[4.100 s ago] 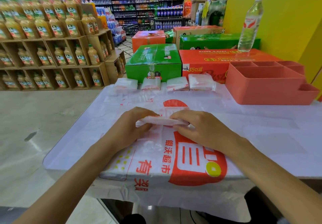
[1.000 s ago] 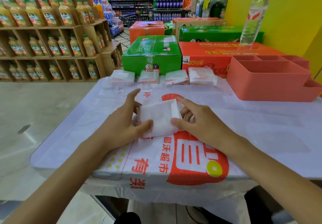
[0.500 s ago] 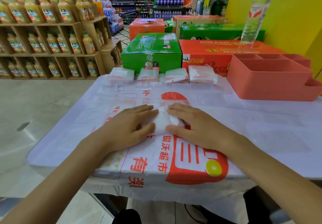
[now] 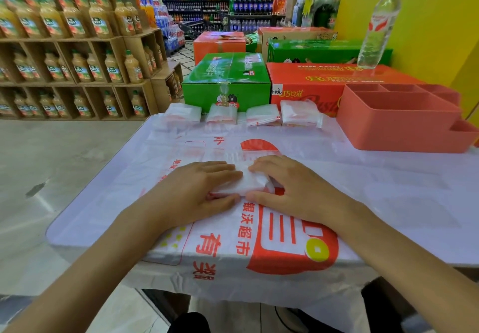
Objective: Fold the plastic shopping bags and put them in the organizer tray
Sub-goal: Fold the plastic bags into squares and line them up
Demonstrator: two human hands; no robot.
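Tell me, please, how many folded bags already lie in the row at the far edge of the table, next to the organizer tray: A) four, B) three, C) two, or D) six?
A: four folded bags lie side by side along the far edge of the table, left of the organizer tray, apart from the one under both hands.
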